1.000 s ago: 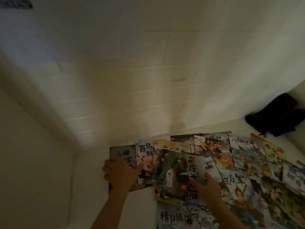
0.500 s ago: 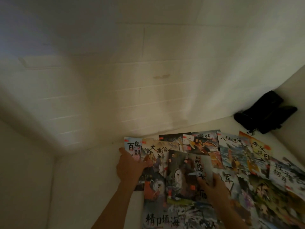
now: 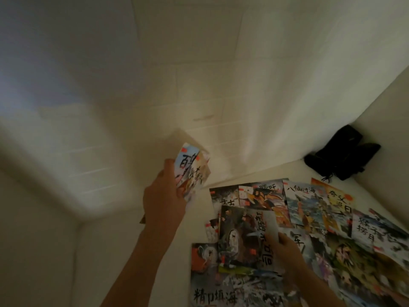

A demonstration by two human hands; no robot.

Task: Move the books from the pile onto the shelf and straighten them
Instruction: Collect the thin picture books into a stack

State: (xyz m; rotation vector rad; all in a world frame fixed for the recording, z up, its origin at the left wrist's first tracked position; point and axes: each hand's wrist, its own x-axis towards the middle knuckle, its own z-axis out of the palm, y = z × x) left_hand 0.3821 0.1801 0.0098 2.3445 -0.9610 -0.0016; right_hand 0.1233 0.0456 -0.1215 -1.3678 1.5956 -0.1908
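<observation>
Left hand lifts books clear of the spread

Our left hand (image 3: pixel 164 199) grips, we think, two thin colourful picture books (image 3: pixel 192 168); our right hand (image 3: pixel 285 245) pinches a dark-covered book (image 3: pixel 242 238) on the scattered pile (image 3: pixel 309 218). Loosely fanned, the raised books could slip.

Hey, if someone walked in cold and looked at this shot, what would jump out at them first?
Probably the left hand at centre, lifting a few thin picture books off the white surface. Next, the colourful spread of books at lower right, where the right hand holds one cover, and a black pouch in the far corner.
</observation>
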